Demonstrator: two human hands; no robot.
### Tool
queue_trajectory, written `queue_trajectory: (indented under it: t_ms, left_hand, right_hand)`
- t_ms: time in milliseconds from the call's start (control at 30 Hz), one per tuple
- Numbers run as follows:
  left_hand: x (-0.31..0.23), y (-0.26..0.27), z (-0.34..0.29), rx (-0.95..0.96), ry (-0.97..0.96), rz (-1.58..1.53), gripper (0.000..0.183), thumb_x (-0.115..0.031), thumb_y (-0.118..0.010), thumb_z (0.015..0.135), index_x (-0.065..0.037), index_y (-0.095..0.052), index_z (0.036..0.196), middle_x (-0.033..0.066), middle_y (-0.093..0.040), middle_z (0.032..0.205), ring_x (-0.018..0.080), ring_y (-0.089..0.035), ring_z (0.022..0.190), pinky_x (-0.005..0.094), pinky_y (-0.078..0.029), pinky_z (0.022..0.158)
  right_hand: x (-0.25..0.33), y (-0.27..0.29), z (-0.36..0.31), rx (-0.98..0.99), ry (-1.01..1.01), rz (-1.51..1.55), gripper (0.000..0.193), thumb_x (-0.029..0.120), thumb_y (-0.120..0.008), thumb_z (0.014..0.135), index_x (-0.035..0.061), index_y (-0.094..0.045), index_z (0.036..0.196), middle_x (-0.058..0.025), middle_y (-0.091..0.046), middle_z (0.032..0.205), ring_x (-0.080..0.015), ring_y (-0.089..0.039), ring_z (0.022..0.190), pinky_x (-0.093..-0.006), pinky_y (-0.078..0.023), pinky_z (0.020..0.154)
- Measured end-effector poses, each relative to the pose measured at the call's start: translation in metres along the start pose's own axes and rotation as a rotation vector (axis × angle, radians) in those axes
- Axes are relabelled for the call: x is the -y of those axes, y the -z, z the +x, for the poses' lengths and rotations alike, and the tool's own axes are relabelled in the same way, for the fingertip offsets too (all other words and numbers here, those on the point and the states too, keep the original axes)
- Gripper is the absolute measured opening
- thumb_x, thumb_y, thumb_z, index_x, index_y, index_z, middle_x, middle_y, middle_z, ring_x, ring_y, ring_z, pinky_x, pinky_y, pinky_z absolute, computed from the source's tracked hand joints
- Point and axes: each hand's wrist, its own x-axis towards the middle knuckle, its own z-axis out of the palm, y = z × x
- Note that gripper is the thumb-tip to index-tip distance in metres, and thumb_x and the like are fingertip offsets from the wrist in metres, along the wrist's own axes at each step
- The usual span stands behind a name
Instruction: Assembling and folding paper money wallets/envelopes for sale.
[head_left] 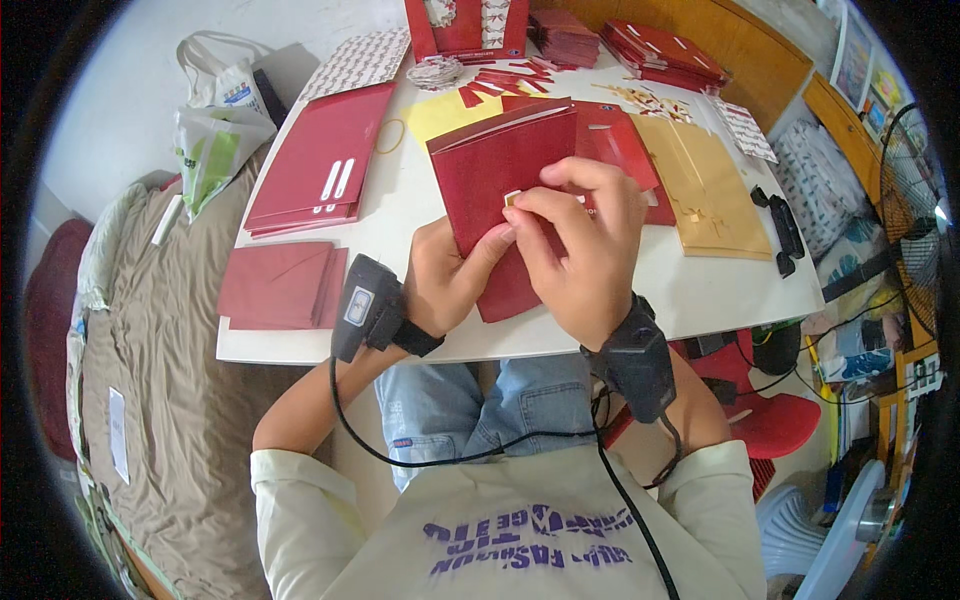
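In front of me I hold up a dark red folded paper sleeve point(478, 175), tilted, its top edge gaping slightly with a pale inside. My left hand point(445, 275) grips its lower left side, thumb across the front. Against the front face, my right hand point(595, 240) pinches a small white-and-yellow tab point(512, 199) between thumb and forefinger; the left thumb tip is right beside it. Behind the sleeve lie another red paper piece point(655, 205) and a yellow sheet point(425, 117), both partly covered. Both wrists wear black strapped devices with cables.
Red sheets point(325, 150) and smaller red pieces point(275, 285) are stacked at left. Farther back are red strips point(500, 83), pale tabs point(655, 103), red stacks point(665, 55) and a red box point(467, 45). At right lie tan envelopes point(710, 180) and a black object point(785, 230).
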Motion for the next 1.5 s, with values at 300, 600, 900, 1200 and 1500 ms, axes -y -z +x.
queue_trajectory:
  t_ms: [300,600,900,1200,1500]
  left_hand:
    - [0.002,0.002,-0.001,-0.013,0.009,0.009,0.024,-0.016,-0.057,0.095,0.004,-0.063,0.109,0.0137,-0.070,0.088,0.0141,-0.064,0.077,0.0302,-0.051,0.069]
    - [-0.002,0.003,-0.002,0.026,0.016,0.028,0.024,-0.016,-0.053,0.098,0.003,-0.062,0.109,0.0094,-0.069,0.094,0.0122,-0.061,0.083,0.0292,-0.050,0.074]
    - [0.000,-0.002,-0.003,-0.036,0.004,-0.008,0.024,-0.016,-0.058,0.095,0.003,-0.064,0.108,0.0133,-0.070,0.086,0.0148,-0.064,0.074,0.0300,-0.052,0.067]
    - [-0.002,-0.001,-0.002,-0.025,-0.002,0.031,0.025,-0.017,-0.058,0.095,0.003,-0.063,0.109,0.0142,-0.069,0.087,0.0162,-0.065,0.074,0.0309,-0.051,0.067]
    - [0.002,-0.001,-0.004,-0.050,-0.002,0.018,0.025,-0.016,-0.057,0.095,0.003,-0.063,0.109,0.0153,-0.070,0.088,0.0178,-0.066,0.075,0.0313,-0.051,0.068]
  right_hand:
    - [0.000,-0.009,-0.004,0.054,-0.053,0.084,0.015,0.013,-0.071,0.078,0.0136,-0.063,0.090,0.0012,-0.060,0.089,-0.0189,-0.059,0.081,-0.0362,-0.037,0.074]
    - [0.001,-0.008,-0.004,0.058,-0.035,0.052,0.015,0.014,-0.071,0.078,0.0133,-0.062,0.090,0.0020,-0.061,0.090,-0.0173,-0.060,0.081,-0.0357,-0.038,0.075]
    - [-0.001,-0.009,-0.006,0.048,-0.007,0.072,0.015,0.012,-0.071,0.078,0.0119,-0.062,0.090,-0.0001,-0.061,0.090,-0.0188,-0.060,0.083,-0.0363,-0.038,0.076]
    - [-0.002,-0.012,-0.007,0.058,0.021,0.091,0.017,0.009,-0.071,0.077,0.0107,-0.060,0.089,-0.0014,-0.061,0.090,-0.0201,-0.060,0.084,-0.0370,-0.039,0.076]
    - [-0.003,-0.018,-0.007,-0.014,0.013,0.121,0.023,0.008,-0.072,0.077,0.0097,-0.063,0.098,-0.0030,-0.060,0.094,-0.0207,-0.060,0.085,-0.0363,-0.041,0.073]
